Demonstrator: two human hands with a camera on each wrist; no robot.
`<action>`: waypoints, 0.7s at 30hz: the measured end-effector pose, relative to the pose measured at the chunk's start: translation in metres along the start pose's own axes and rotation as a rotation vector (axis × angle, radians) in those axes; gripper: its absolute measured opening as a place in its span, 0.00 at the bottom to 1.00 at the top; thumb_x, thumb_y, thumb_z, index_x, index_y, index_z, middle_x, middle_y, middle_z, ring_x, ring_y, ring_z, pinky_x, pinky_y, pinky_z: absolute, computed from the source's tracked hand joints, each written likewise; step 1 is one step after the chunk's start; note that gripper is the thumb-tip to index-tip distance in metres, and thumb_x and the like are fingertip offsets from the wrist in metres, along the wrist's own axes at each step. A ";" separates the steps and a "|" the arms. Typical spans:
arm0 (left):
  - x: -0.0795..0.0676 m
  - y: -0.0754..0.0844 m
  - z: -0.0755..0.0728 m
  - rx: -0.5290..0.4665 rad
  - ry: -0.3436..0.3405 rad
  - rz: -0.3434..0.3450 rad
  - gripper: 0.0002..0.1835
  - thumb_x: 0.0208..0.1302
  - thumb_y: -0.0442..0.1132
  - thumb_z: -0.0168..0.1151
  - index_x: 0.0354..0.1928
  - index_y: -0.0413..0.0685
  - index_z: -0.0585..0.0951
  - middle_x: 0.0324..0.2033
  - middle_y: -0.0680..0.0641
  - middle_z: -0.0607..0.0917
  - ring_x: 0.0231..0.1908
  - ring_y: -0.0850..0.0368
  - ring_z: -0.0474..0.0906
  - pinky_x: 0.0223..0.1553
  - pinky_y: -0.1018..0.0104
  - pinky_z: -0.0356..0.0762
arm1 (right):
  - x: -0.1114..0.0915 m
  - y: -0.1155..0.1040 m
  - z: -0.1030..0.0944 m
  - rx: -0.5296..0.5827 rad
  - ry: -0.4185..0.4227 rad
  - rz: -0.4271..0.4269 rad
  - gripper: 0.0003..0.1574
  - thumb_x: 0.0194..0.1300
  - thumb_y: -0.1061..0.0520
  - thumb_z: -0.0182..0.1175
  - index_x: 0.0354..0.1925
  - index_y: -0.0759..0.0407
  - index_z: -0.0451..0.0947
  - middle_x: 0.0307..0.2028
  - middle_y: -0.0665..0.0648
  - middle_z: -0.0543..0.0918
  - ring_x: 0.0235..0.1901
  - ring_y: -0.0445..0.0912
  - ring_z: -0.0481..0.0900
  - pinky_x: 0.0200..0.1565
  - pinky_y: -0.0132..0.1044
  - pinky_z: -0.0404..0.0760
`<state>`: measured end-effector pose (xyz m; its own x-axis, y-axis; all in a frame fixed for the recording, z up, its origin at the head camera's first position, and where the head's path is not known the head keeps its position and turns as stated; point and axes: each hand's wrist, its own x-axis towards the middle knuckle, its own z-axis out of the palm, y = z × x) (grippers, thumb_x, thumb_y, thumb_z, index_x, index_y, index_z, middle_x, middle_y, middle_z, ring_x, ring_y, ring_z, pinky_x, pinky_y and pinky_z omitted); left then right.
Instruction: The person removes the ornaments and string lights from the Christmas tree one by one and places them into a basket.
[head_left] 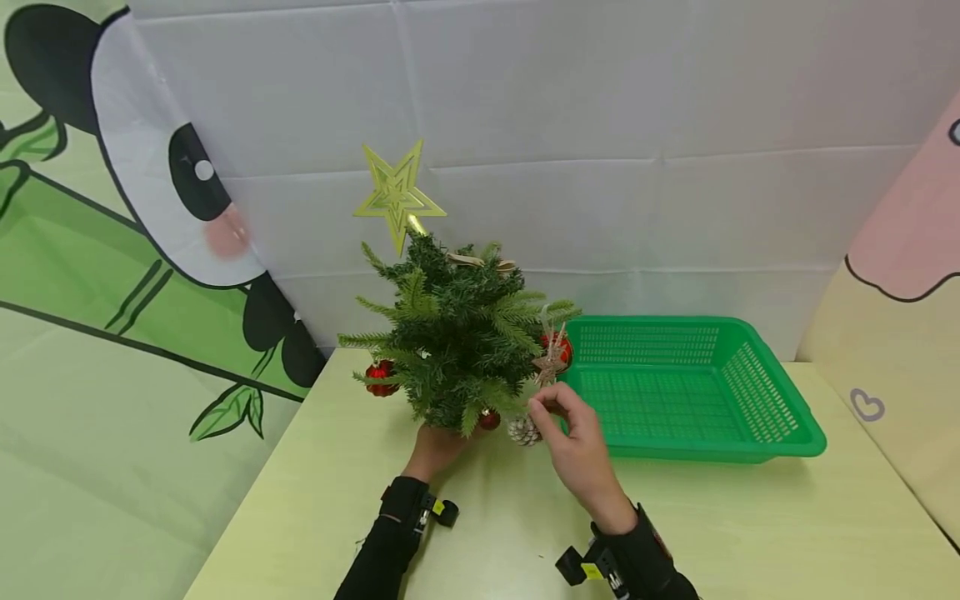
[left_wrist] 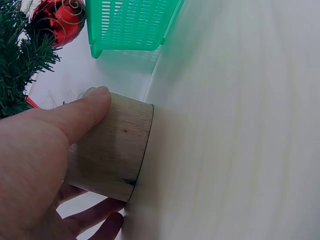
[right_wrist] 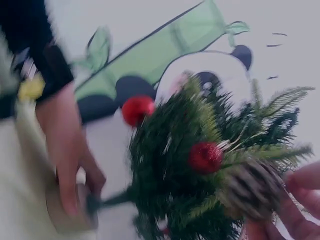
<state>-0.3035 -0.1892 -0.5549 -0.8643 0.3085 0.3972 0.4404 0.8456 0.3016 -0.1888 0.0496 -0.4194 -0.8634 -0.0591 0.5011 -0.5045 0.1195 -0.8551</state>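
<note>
A small artificial Christmas tree (head_left: 465, 325) leans on the table with a gold star (head_left: 397, 196) at its top. Low at its trunk, my left hand (head_left: 435, 450) grips the round wooden base (left_wrist: 117, 145), thumb on the near side and fingers curled round below. My right hand (head_left: 573, 442) pinches at the top of a frosted pinecone ornament (head_left: 523, 430) by the tree's right side; the pinecone (right_wrist: 252, 190) is blurred in the right wrist view. Just above those fingertips hangs a glittery star ornament (head_left: 551, 362). Red baubles hang on both sides, one of them (head_left: 381, 377) at left.
A green plastic basket (head_left: 780, 450) stands on the table (head_left: 712, 525), close to the tree's right side. Behind is a pale cloth backdrop (head_left: 600, 208) with a printed panda (head_left: 165, 142). A small dark red bauble (head_left: 489, 419) hangs low at the front.
</note>
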 end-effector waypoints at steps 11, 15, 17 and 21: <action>0.000 -0.001 0.002 -0.050 -0.010 -0.016 0.29 0.64 0.48 0.74 0.63 0.43 0.79 0.54 0.42 0.86 0.53 0.45 0.85 0.45 0.53 0.87 | 0.002 0.028 0.003 -0.092 0.043 -0.257 0.11 0.74 0.65 0.60 0.51 0.54 0.81 0.45 0.50 0.83 0.43 0.39 0.79 0.47 0.30 0.80; -0.002 -0.002 0.001 -0.065 -0.015 -0.033 0.25 0.66 0.46 0.72 0.61 0.42 0.81 0.50 0.41 0.87 0.51 0.44 0.85 0.42 0.51 0.87 | 0.003 -0.007 -0.003 -0.004 0.008 -0.132 0.06 0.75 0.65 0.59 0.47 0.60 0.81 0.44 0.58 0.81 0.45 0.43 0.79 0.55 0.33 0.82; -0.002 -0.002 0.001 -0.099 -0.009 -0.038 0.25 0.66 0.45 0.72 0.61 0.40 0.80 0.50 0.40 0.86 0.51 0.43 0.85 0.42 0.50 0.87 | 0.003 -0.012 -0.006 0.000 0.000 -0.124 0.07 0.75 0.66 0.59 0.48 0.60 0.81 0.44 0.58 0.81 0.46 0.42 0.79 0.56 0.32 0.81; -0.003 -0.004 0.002 -0.112 0.006 -0.029 0.25 0.65 0.44 0.73 0.60 0.40 0.81 0.49 0.40 0.87 0.50 0.43 0.85 0.41 0.49 0.87 | 0.002 -0.013 -0.012 -0.132 -0.007 -0.243 0.10 0.74 0.66 0.61 0.48 0.53 0.81 0.41 0.51 0.81 0.42 0.40 0.77 0.49 0.32 0.79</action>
<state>-0.3034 -0.1922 -0.5589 -0.8756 0.2817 0.3925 0.4402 0.7998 0.4081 -0.1840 0.0598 -0.4055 -0.7171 -0.1086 0.6884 -0.6920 0.2292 -0.6846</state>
